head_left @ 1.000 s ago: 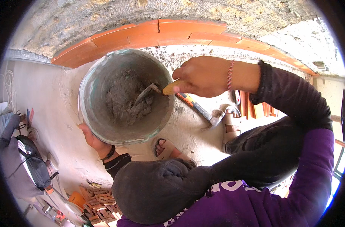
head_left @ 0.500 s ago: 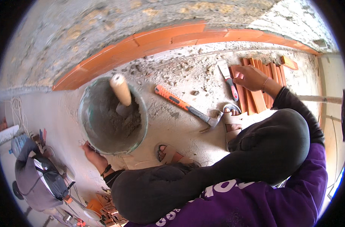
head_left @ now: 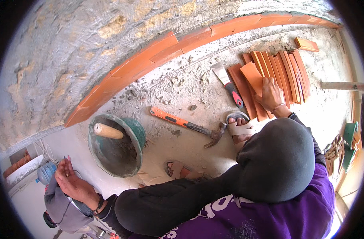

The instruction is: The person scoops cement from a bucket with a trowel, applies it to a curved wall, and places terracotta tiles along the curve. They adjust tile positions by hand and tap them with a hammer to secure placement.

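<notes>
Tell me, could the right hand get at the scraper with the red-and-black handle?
Probably yes: the scraper lies uncovered beside the reddish strips, close to the right hand, though that hand is on one of them.

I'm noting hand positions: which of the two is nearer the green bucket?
Left. The left hand is to the bucket's lower left in view, apart from it; the right hand is far to its right, past the hammer, on an orange tile.

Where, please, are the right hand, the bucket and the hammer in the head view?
Right hand (head_left: 272, 96), head view: on its back.
Bucket (head_left: 137, 130), head view: on its green outer wall.
Hammer (head_left: 181, 122), head view: on its handle.
</notes>
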`<state>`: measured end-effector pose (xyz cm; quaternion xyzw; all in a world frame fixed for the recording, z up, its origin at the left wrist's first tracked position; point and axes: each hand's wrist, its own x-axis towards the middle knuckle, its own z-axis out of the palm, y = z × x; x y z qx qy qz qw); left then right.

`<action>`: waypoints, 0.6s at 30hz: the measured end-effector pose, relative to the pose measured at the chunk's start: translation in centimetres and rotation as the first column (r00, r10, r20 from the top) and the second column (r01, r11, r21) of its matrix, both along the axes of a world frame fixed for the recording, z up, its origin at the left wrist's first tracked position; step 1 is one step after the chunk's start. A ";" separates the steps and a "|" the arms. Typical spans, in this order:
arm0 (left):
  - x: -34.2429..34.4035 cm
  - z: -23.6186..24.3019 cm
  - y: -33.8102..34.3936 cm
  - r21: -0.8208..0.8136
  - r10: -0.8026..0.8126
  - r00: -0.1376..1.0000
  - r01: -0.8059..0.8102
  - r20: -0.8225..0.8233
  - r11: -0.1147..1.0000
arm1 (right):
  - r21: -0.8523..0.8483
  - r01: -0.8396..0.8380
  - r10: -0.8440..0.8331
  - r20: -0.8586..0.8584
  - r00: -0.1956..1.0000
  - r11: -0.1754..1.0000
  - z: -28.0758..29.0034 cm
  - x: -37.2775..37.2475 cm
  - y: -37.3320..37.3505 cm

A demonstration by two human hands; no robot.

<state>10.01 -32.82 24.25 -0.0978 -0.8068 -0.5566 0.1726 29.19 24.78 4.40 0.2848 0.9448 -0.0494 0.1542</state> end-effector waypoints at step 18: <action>-2.7 -12.1 33.8 0.176 -0.371 0.301 0.518 0.879 0.837 | -0.936 -0.324 -0.955 0.041 0.294 -0.140 -0.9 -18.8 -2.1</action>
